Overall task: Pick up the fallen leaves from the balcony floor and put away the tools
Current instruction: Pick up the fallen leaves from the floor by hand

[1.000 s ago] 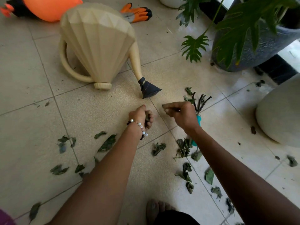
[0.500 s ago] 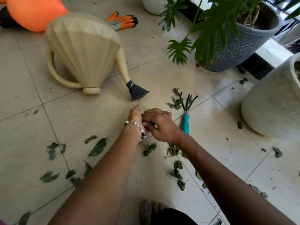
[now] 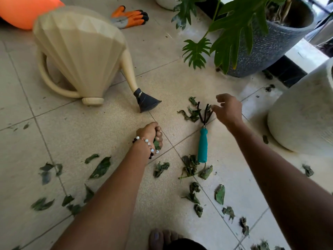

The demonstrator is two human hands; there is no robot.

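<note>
Change since half a second ago: the right hand has left the left hand and moved out to the prong end of the hand rake; the left hand has stayed put.

Landmark: hand rake, teal handle, dark prongs, lying flat on the tiled floor.

- Right hand: just beside the prongs, on their right; fingers spread and loosely curled, holding nothing; whether a fingertip touches a prong cannot be told.
- Left hand: left of the handle, clenched on green leaf pieces; beaded bracelet at the wrist.
- Fallen leaves: one cluster touching the handle's near end, another at the prongs on their left; more scattered nearer the camera and far left of the rake.
- Watering can: cream, with a dark rose, beyond the rake to its left.
- Gloves: orange and grey, on the floor beyond the can.
- Orange object: far upper left, partly out of view.
- Potted plant: grey pot, beyond the rake to the right.
- White pot: right of the rake.
- Bare foot: at the bottom edge, nearer than the rake.
</note>
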